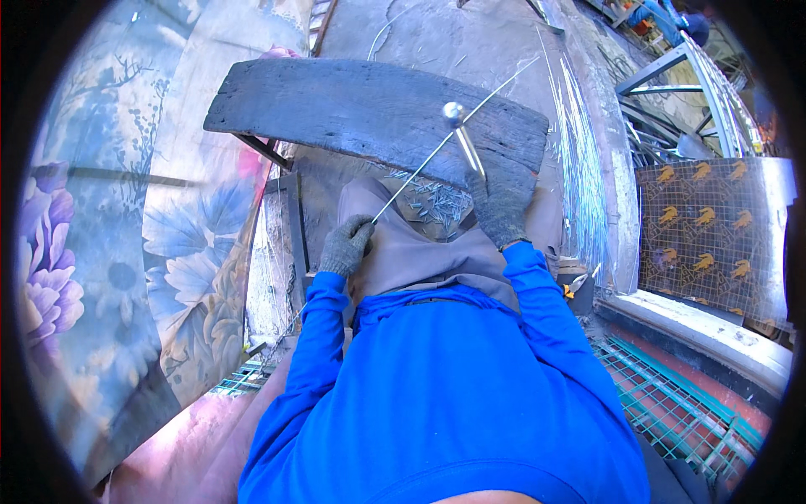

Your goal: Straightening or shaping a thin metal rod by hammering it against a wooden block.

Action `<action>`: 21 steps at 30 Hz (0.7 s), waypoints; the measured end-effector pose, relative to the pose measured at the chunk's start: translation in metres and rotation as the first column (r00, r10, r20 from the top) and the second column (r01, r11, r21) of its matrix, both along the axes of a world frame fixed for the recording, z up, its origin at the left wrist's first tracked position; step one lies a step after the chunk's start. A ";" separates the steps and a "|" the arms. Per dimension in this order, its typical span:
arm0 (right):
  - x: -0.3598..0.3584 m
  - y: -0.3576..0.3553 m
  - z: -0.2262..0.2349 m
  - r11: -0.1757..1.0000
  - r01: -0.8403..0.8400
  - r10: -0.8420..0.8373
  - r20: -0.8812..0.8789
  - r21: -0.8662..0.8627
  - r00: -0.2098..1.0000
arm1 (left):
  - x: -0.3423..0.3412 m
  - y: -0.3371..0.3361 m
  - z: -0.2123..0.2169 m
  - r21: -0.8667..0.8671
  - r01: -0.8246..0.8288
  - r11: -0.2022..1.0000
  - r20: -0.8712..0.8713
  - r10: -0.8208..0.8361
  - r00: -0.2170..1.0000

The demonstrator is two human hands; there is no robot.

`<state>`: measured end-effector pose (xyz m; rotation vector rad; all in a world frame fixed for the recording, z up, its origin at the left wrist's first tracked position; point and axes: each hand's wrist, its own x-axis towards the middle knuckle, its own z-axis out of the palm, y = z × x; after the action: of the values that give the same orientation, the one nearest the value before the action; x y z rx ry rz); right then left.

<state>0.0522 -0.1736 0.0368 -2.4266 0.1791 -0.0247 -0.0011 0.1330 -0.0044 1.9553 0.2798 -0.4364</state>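
Observation:
My left hand (347,246), in a grey knitted glove, is closed round the lower end of a thin metal rod (413,177). The rod slants up to the right, across a dark wooden bench (336,101) and past its far edge. My right hand (502,212), gloved alike, grips the shaft of a shiny round-headed metal hammer (454,112). Its head is over the bench, by the rod; whether they touch I cannot tell. Many short cut metal pieces (438,204) lie in a heap between my legs, below the bench's near edge.
Long thin rods (579,168) lie in a bundle on the floor to the right. A flower-printed sheet (117,252) covers the left side. At right stand a patterned panel (697,235) and a metal frame (667,71); green wire mesh (672,403) lies lower right. Someone in blue (663,21) is far right.

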 end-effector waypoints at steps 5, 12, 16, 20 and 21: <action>0.003 -0.014 -0.023 0.976 -0.178 0.184 0.036 -0.123 0.982 | -0.004 -0.013 -0.005 0.058 -0.016 0.998 0.089 0.011 0.996; 0.000 -0.014 -0.023 0.982 -0.136 0.138 0.002 -0.130 0.990 | -0.011 -0.014 0.003 0.189 -0.035 0.981 0.180 0.001 0.984; -0.009 -0.023 -0.037 0.992 -0.107 0.102 -0.068 -0.071 0.992 | -0.016 -0.012 -0.002 0.121 -0.081 0.989 0.133 0.065 0.989; -0.035 -0.041 -0.068 1.000 -0.014 0.015 0.082 -0.021 0.997 | -0.015 -0.011 0.002 0.060 -0.095 0.994 0.084 0.090 0.992; -0.036 -0.045 -0.069 0.979 -0.109 0.148 0.230 -0.172 0.962 | -0.015 -0.008 0.000 0.065 -0.076 0.995 0.086 0.070 0.994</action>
<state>0.0160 -0.2189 -0.0318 -2.5614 -0.0956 -0.2849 -0.0159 0.1246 -0.0044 2.0178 0.3156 -0.2999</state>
